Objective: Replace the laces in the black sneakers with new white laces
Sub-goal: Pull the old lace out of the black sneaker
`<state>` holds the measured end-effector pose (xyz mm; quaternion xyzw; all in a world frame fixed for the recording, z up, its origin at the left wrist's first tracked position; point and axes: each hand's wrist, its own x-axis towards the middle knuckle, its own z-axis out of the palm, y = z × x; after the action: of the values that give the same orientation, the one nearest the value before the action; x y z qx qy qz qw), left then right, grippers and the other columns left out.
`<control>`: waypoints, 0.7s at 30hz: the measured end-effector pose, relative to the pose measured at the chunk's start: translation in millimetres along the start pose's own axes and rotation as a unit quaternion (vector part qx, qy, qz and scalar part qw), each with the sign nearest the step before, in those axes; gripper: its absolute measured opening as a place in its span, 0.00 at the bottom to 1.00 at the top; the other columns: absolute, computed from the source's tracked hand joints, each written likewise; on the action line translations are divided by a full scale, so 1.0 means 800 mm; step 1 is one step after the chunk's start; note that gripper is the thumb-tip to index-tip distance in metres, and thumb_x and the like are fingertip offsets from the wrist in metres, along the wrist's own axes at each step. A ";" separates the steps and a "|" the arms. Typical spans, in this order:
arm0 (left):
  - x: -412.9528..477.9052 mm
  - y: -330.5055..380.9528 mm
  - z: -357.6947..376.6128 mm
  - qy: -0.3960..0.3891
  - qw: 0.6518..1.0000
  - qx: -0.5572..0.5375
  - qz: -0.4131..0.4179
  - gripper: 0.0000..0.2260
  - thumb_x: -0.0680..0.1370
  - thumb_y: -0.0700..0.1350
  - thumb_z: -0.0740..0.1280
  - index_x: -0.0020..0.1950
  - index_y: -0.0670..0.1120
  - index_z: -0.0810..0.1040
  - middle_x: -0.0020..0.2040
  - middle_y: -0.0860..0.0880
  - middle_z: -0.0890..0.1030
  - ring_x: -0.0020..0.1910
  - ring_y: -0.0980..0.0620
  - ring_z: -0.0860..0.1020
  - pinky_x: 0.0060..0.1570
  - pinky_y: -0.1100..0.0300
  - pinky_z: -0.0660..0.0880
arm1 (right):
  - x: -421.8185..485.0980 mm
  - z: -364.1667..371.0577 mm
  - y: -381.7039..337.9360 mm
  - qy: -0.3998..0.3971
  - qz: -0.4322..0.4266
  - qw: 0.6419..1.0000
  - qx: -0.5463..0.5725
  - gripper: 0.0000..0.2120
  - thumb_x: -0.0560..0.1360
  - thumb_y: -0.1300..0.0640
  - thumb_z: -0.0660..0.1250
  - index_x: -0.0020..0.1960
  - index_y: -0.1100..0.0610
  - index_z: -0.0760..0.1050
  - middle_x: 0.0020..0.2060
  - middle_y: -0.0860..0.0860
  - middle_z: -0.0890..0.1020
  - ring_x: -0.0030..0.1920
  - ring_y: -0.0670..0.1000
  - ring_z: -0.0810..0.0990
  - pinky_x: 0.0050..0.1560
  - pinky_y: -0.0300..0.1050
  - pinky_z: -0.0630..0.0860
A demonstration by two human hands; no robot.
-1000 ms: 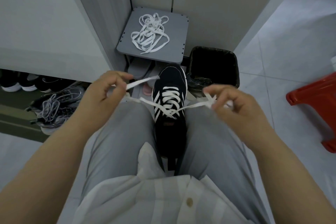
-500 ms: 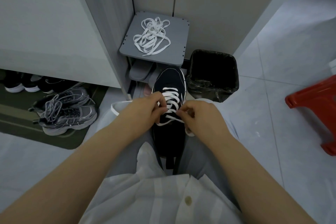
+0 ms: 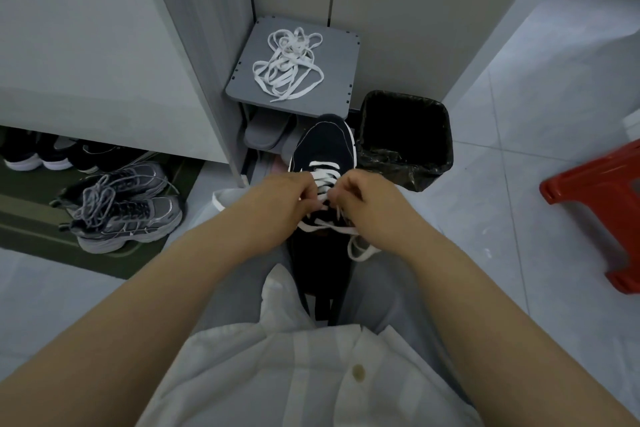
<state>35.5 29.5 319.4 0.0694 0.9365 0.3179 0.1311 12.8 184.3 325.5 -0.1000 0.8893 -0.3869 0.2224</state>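
The left hand (image 3: 281, 199) and the right hand (image 3: 367, 205) each have their fingers curled tight on the white lace (image 3: 325, 171), pinching it over the middle of the black sneaker (image 3: 323, 144), knuckles nearly touching. The lace is a flat woven tape, and 1 slack loop of it hangs beside the right wrist. The sneaker's upper looks matte and soft, with a thin white sole edge. It sits between the person's 2 grey-trousered legs, rounded toe pointing away, just beside a square bin (image 3: 445, 149) lined with glossy black plastic.
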 end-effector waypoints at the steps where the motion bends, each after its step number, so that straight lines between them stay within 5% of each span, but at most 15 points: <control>1: -0.002 0.000 -0.004 -0.007 1.000 -0.019 -0.002 0.10 0.78 0.45 0.62 0.37 0.50 0.66 0.34 0.54 0.70 0.34 0.56 0.68 0.34 0.67 0.64 | -0.001 -0.003 -0.002 -0.012 -0.001 1.000 0.007 0.07 0.78 0.54 0.60 0.44 0.56 0.73 0.30 0.45 0.75 0.27 0.41 0.71 0.30 0.33 0.65; 5: -0.005 0.000 -0.027 -0.110 0.992 -0.052 -0.016 0.06 0.78 0.47 0.63 0.41 0.51 0.69 0.34 0.51 0.74 0.31 0.56 0.69 0.34 0.65 0.65 | -0.001 -0.023 -0.005 -0.019 -0.025 0.994 0.106 0.06 0.74 0.55 0.68 0.40 0.52 0.72 0.28 0.52 0.72 0.29 0.49 0.69 0.33 0.40 0.66; 8: -0.008 -0.016 -0.066 -0.080 0.994 -0.056 -0.042 0.07 0.73 0.48 0.70 0.45 0.51 0.73 0.26 0.56 0.75 0.24 0.61 0.68 0.26 0.70 0.63 | -0.006 -0.066 0.012 0.053 -0.058 0.973 0.217 0.10 0.68 0.60 0.74 0.36 0.50 0.75 0.27 0.49 0.71 0.32 0.49 0.68 0.37 0.41 0.67; 11: -0.015 -0.042 -0.107 0.012 0.991 0.098 -0.092 0.07 0.69 0.51 0.73 0.39 0.51 0.77 0.30 0.54 0.74 0.29 0.59 0.70 0.29 0.64 0.63 | -0.011 -0.079 0.031 0.094 -0.081 0.989 0.084 0.08 0.67 0.60 0.75 0.37 0.48 0.80 0.29 0.45 0.70 0.31 0.43 0.67 0.37 0.33 0.66; 14: -0.024 -0.061 -0.124 0.037 0.984 0.089 -0.149 0.15 0.66 0.57 0.73 0.33 0.46 0.80 0.30 0.44 0.75 0.30 0.50 0.71 0.31 0.59 0.65 | -0.009 -0.052 0.033 0.140 -0.129 0.973 -0.135 0.03 0.67 0.49 0.74 0.41 0.45 0.83 0.35 0.45 0.69 0.40 0.47 0.69 0.45 0.41 0.65; 16: -0.026 -0.067 -0.121 0.025 0.986 0.083 -0.144 0.18 0.64 0.61 0.71 0.33 0.46 0.79 0.33 0.43 0.75 0.33 0.48 0.72 0.33 0.56 0.67 | -0.007 -0.034 0.032 0.123 -0.152 0.946 -0.257 0.09 0.68 0.43 0.71 0.44 0.46 0.84 0.38 0.47 0.68 0.43 0.50 0.65 0.49 0.45 0.61; 19: -0.032 -0.076 -0.119 0.025 0.984 0.120 -0.129 0.14 0.67 0.57 0.72 0.32 0.46 0.77 0.37 0.44 0.74 0.37 0.48 0.73 0.38 0.54 0.69 | -0.007 -0.038 0.037 0.101 -0.141 0.946 -0.274 0.11 0.68 0.43 0.70 0.41 0.50 0.83 0.42 0.48 0.68 0.45 0.52 0.65 0.52 0.49 0.65; 21: -0.038 -0.092 -0.127 0.073 0.983 0.091 -0.141 0.11 0.70 0.47 0.73 0.30 0.47 0.75 0.37 0.45 0.73 0.35 0.48 0.71 0.35 0.57 0.66 | -0.011 -0.055 0.045 0.179 -0.136 0.954 -0.197 0.10 0.68 0.48 0.70 0.38 0.54 0.82 0.46 0.52 0.72 0.47 0.56 0.70 0.52 0.56 0.71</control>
<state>31.3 -93.5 358.4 -0.0755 0.9689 0.2141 0.0989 -0.1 240.1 328.3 -0.1907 0.9512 -0.2418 -0.0191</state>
